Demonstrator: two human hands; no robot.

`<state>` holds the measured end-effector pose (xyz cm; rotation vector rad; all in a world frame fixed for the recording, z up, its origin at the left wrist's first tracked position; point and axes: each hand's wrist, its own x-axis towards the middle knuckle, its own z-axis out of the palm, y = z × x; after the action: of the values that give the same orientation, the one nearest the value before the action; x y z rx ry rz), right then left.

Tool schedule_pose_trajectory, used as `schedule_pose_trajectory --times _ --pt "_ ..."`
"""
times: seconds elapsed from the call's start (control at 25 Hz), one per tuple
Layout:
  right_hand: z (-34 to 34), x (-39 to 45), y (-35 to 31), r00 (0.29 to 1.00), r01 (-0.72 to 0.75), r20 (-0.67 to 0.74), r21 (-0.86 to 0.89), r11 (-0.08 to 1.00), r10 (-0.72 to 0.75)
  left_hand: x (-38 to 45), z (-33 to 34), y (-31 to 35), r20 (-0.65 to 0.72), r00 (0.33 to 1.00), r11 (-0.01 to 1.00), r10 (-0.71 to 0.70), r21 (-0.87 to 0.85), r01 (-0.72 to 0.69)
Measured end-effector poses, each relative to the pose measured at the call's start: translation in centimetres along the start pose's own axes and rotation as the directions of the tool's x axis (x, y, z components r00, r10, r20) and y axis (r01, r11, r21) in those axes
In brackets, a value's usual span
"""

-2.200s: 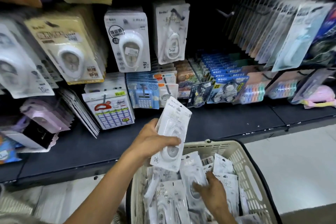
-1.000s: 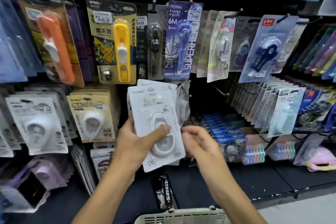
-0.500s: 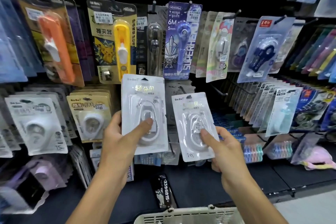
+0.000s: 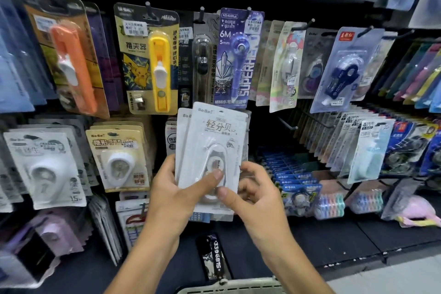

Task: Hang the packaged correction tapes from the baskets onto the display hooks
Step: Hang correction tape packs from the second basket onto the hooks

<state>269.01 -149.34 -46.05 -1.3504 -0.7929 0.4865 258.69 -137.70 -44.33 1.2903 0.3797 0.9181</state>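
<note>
Two white packaged correction tapes (image 4: 214,141) are stacked together, upright, in front of the display's middle. My left hand (image 4: 176,188) grips the stack from the left, thumb across the blister. My right hand (image 4: 253,196) pinches the lower right edge of the front pack, thumb on its face. A bare display hook (image 4: 287,125) juts out just right of the packs. The rim of the white basket (image 4: 229,287) shows at the bottom edge; its contents are out of sight.
Hooks around carry hanging packs: yellow clip pusher (image 4: 148,57), purple correction pen (image 4: 236,57), cream correction tape (image 4: 119,160), blue one (image 4: 343,71). A dark shelf (image 4: 334,241) below holds coloured tape rolls (image 4: 330,205). Rows of packs crowd the right.
Half a second ago each hand held one pack apart; now the right pack lies stacked with the left one and both hands hold the stack together.
</note>
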Motion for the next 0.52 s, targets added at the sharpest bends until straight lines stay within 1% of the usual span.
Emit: schedule_pose_trajectory --times 0.04,0.08,0.16,0.2,0.24,0.28,0.4,0.52 --pt "0.1 0.3 0.0 0.999 -0.014 -0.042 0.024 1.0 0.015 -0.1 0.0 -0.1 -0.001 1.0 1.0 -0.023 -0.014 0.023" --pt "0.1 0.7 -0.1 0.995 -0.047 -0.088 0.083 0.995 0.055 0.0 -0.2 -0.1 -0.014 0.999 0.998 -0.05 -0.036 0.049" --pt "-0.6 1.2 -0.1 0.974 -0.141 -0.148 0.211 0.967 0.174 0.3 -0.5 -0.1 -0.076 0.994 0.996 -0.084 -0.029 0.082" --pt "-1.2 1.2 -0.2 0.961 -0.178 -0.168 0.239 0.955 0.221 0.5 -0.8 -0.1 -0.111 0.991 0.997 -0.074 0.0 0.075" --pt "-1.9 1.0 -0.3 0.952 -0.199 -0.183 0.229 0.953 0.243 0.6 -1.1 0.1 -0.137 0.989 0.998 -0.059 0.017 0.062" --pt "-2.6 0.7 -0.2 0.948 -0.202 -0.206 0.197 0.959 0.242 0.7 -1.2 0.4 -0.152 0.987 0.999 -0.045 0.02 0.049" --pt "-3.9 -0.5 0.0 0.933 -0.149 -0.319 0.084 0.985 0.168 0.8 -1.9 0.9 -0.164 0.986 1.0 -0.023 -0.007 0.022" --pt "-3.9 -1.3 0.1 0.899 -0.094 -0.426 0.043 0.995 0.103 0.7 -1.9 1.0 -0.171 0.984 0.999 -0.042 -0.015 0.04"
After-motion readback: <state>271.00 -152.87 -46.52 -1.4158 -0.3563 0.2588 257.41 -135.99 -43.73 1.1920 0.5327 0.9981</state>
